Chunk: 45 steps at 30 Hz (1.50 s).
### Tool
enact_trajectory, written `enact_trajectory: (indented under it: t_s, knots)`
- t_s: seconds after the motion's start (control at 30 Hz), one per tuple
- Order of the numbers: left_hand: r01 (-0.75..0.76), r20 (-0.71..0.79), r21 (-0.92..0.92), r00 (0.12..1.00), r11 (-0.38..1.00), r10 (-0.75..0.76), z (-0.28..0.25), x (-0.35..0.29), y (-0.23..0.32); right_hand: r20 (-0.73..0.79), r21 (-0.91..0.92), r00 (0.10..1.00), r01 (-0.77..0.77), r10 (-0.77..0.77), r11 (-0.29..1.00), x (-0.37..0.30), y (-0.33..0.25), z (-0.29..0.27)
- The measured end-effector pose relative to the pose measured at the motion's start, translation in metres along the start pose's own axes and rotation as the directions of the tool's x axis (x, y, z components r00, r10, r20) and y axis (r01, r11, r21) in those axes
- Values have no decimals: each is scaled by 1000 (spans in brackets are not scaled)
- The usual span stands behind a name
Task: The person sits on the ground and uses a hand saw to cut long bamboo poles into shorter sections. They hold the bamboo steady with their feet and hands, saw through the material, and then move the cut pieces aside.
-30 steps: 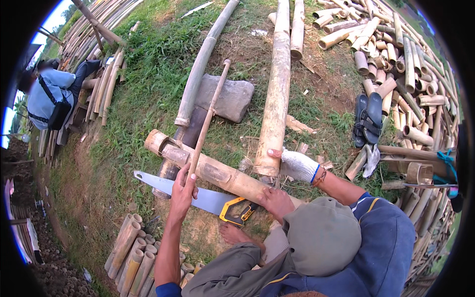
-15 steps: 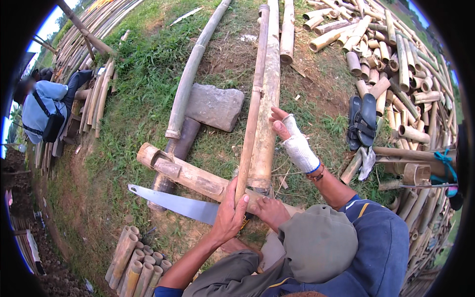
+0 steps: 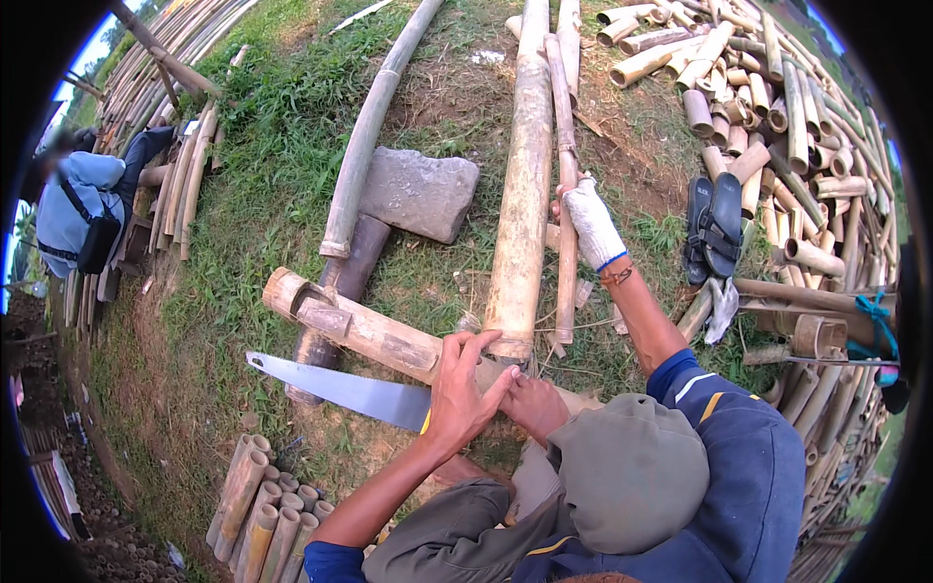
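My right hand (image 3: 591, 222), in a white fingerless glove, is closed around a thin bamboo pole (image 3: 565, 282) lying right of a thick pole. My bare left hand (image 3: 461, 391) is spread, thumb apart, its fingertips by the near end of the thick bamboo pole (image 3: 517, 214). Beneath that hand, a cut bamboo length (image 3: 379, 342) with a notch near its left end lies crosswise. What looks like a bare foot (image 3: 535, 406) presses on it. A handsaw (image 3: 335, 389) lies just in front, blade pointing left; its handle is mostly hidden behind my left hand.
A stone block (image 3: 420, 192) and a dark log (image 3: 362, 260) lie at left centre, beside a long bamboo pole (image 3: 364, 136). Short bamboo tubes (image 3: 262, 515) stand lower left. Black sandals (image 3: 714, 228) and a bamboo heap (image 3: 777, 126) are right. A person (image 3: 83, 209) sits far left.
The thin pole has swung from left of the thick pole to its right. My left hand has let go of it, and my right hand, open before, has closed on it.
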<state>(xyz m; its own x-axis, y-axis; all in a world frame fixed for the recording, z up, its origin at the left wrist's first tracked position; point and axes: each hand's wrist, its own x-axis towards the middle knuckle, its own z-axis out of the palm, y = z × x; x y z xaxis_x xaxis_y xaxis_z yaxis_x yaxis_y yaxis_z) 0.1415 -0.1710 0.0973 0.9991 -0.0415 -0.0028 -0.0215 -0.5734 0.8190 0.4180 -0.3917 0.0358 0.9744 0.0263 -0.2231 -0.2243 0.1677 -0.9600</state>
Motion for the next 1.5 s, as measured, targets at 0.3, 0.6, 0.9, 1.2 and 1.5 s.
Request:
enact_trajectory:
  t_s: [0.3, 0.6, 0.9, 1.2, 1.5]
  knots:
    - [34, -5, -85, 999, 996, -35, 5, 10, -13, -19, -190, 988, 144, -150, 971, 0, 19, 10]
    - [56, -11, -108, 998, 993, -58, 4, 16, -11, -102, -269, 968, 194, -229, 943, -5, 33, 25]
    - [53, -13, -103, 998, 993, -55, 5, 18, -12, -69, -215, 990, 102, -119, 971, 5, 46, 18]
    - [92, 13, -112, 996, 989, -91, 7, 21, -12, -11, -117, 992, 120, -122, 986, 15, 39, 14]
    - [92, 15, -106, 996, 990, -91, 7, 20, -19, -14, 22, 999, 29, -28, 999, -30, 34, 29]
